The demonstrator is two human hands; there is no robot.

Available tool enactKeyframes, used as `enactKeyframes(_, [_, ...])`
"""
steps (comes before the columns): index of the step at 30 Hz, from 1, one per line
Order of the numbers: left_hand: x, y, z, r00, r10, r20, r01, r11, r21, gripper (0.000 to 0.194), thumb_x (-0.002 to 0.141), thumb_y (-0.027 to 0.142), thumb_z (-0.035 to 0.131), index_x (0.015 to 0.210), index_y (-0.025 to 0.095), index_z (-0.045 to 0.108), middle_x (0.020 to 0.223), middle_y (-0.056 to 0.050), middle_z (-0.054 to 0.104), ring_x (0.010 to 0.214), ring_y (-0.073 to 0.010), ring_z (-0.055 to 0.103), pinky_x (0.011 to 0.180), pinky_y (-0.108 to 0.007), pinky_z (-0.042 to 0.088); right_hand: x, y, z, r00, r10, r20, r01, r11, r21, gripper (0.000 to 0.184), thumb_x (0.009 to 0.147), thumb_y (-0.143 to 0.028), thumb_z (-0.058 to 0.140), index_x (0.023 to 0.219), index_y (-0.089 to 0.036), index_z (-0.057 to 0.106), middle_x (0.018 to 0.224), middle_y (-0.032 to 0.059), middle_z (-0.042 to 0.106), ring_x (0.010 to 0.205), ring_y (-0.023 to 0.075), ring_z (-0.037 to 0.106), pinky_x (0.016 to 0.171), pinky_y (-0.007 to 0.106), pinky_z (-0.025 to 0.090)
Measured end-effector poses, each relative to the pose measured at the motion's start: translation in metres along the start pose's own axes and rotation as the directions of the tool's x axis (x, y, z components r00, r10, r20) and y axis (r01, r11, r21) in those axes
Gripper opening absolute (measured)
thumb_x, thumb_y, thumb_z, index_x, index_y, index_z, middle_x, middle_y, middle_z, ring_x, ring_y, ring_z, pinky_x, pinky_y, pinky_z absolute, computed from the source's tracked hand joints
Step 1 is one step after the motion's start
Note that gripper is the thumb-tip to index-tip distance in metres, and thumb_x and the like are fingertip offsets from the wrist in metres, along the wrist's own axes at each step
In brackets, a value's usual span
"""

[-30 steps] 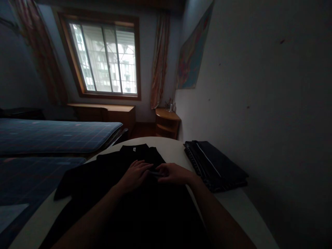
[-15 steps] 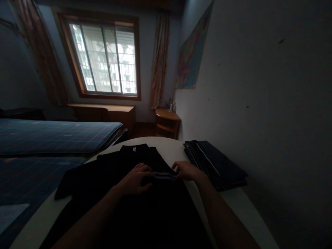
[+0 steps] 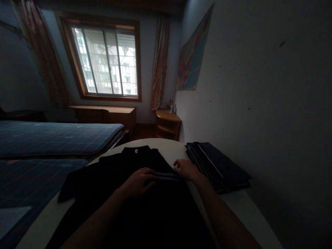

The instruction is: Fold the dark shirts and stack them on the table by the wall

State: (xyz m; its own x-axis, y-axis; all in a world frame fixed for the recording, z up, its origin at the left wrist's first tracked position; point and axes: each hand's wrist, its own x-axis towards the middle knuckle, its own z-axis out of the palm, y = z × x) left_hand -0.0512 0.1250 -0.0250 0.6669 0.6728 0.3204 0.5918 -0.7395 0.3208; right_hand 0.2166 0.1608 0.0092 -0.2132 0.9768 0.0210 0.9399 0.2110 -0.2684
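A black short-sleeved shirt (image 3: 155, 211) is spread over a round white table, its collar with a small pale label pointing away from me. Two grey stripes cross it between my hands, along what looks like a folded-in sleeve. On the left the other sleeve lies stretched out. My left hand (image 3: 141, 180) rests on the fabric at the left end of the stripes, fingers extended. At the shirt's right edge, my right hand (image 3: 185, 169) is closed, its fingers curled at the right end of the stripes; the fingertips are partly hidden.
A stack of folded dark clothes (image 3: 218, 166) sits on the white table (image 3: 168, 147), close to the wall on the right. Blue plaid mattresses (image 3: 59, 136) are at the left. A wooden corner shelf (image 3: 168, 116) stands beyond the table.
My right hand's fingers have curled in more tightly at the shirt's edge. My left hand stays on the fabric, lying a little flatter. The whole view has shifted slightly.
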Motion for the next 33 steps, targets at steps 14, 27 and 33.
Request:
enactKeyframes(14, [-0.002,-0.011,0.011,1.0,-0.014,-0.026,0.014,1.0,-0.026,0.033,0.093,0.029,0.054,0.124,0.029,0.066,0.136,-0.005,0.059,0.125,-0.0241,0.054,0.108,-0.043,0.043,0.083,-0.069,0.029,0.97,-0.242,-0.008,0.232,0.939,-0.254,0.039,0.1,-0.026,0.039,0.135,-0.032,0.054,0.142,0.0092,0.051,0.122,0.0256,0.053,0.097,0.039,0.042])
enactKeyframes(27, [0.0,-0.008,0.008,1.0,0.017,-0.02,-0.018,0.999,-0.047,0.04,0.092,0.026,0.054,0.131,0.032,0.06,0.142,-0.003,0.055,0.133,-0.0255,0.047,0.111,-0.047,0.04,0.127,-0.054,0.024,1.0,-0.011,0.023,0.015,0.979,-0.204,0.031,0.098,-0.028,0.043,0.124,-0.018,0.058,0.122,0.0166,0.066,0.11,0.0253,0.063,0.087,0.034,0.045])
enactKeyframes(33, [0.0,-0.008,0.008,1.0,0.01,-0.019,-0.011,0.999,-0.045,0.041,0.093,0.026,0.054,0.133,0.031,0.059,0.144,-0.003,0.053,0.135,-0.025,0.046,0.113,-0.047,0.038,0.129,-0.04,0.03,0.993,0.103,-0.05,-0.109,0.988,-0.114,0.032,0.101,-0.031,0.038,0.125,-0.017,0.053,0.118,0.0148,0.068,0.107,0.0236,0.065,0.082,0.031,0.046])
